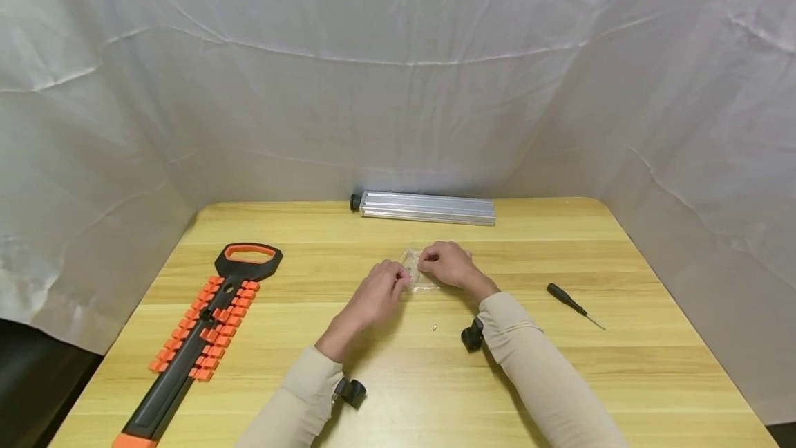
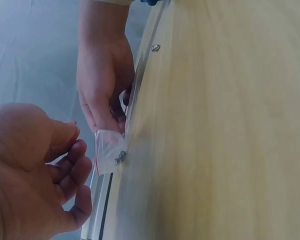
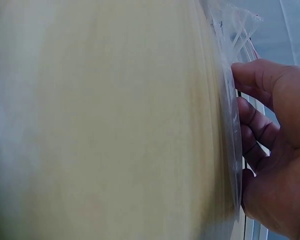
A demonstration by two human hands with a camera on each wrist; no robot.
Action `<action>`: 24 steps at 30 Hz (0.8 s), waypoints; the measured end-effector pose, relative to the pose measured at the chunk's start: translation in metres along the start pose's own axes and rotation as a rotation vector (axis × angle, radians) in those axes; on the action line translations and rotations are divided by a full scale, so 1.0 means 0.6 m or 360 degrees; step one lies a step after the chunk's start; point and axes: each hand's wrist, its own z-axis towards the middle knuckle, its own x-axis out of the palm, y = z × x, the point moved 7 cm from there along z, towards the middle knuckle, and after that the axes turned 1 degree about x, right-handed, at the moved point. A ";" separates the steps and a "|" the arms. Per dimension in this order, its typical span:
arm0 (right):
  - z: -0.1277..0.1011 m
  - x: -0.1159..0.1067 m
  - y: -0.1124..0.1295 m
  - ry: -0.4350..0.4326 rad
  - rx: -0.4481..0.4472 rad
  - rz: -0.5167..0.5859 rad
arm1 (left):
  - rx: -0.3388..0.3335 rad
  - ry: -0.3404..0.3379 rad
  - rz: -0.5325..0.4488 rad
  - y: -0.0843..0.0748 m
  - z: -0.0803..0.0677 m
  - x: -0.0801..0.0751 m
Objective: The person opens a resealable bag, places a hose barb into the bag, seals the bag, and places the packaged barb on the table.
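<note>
Holding clear bag in right hand; left hand beside it, pinching a tiny dark piece. Loose metal part nearer, screwdriver off right, aluminum bar behind

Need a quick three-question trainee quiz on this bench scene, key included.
1. True or false: the screwdriver lies on the table, apart from the left hand and right hand.
2. From the person's viewpoint, the orange-and-black rack lies: A) between the hands; B) left of both hands; C) right of both hands.
3. In the left wrist view, what shows inside the plastic bag?

Key: 1. True. 2. B. 3. Small metal parts.
</note>
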 end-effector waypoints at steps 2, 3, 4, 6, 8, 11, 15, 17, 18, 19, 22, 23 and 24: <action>0.000 -0.001 -0.001 -0.0002 -0.0001 0.0006 | -0.0005 -0.0026 0.0004 0.003 0.006 -0.002; -0.001 -0.001 -0.001 -0.0002 -0.0003 0.0011 | -0.0009 -0.0039 0.0002 0.004 0.008 -0.003; -0.001 -0.001 -0.001 -0.0003 -0.0004 0.0015 | -0.0011 -0.0054 0.0009 0.006 0.011 -0.003; -0.002 0.000 0.000 0.0000 -0.0006 0.0025 | -0.0029 -0.0073 0.0025 0.011 0.016 -0.003; -0.002 0.002 0.000 0.0005 -0.0006 0.0033 | -0.0050 -0.0082 0.0054 0.016 0.022 -0.001; -0.003 0.003 0.002 0.0013 -0.0007 0.0043 | -0.0096 -0.0075 0.0116 0.024 0.028 0.003; -0.005 0.003 0.005 0.0008 -0.0007 0.0051 | -0.0152 -0.0069 0.0179 0.032 0.036 0.006; -0.006 0.002 0.005 0.0003 -0.0008 0.0046 | -0.0173 -0.0068 0.0205 0.034 0.039 0.006; -0.006 0.001 0.004 0.0001 -0.0008 0.0040 | -0.0185 -0.0066 0.0210 0.035 0.041 0.007; -0.005 0.001 0.004 0.0000 -0.0007 0.0037 | -0.0193 -0.0066 0.0219 0.035 0.042 0.007; -0.005 0.000 0.001 -0.0002 -0.0002 0.0027 | -0.0215 -0.0066 0.0221 0.037 0.046 0.007; -0.005 0.000 0.000 -0.0003 0.0000 0.0026 | -0.0217 -0.0071 0.0217 0.037 0.046 0.007; -0.005 -0.001 -0.001 -0.0005 0.0004 0.0027 | -0.0221 -0.0076 0.0210 0.036 0.047 0.006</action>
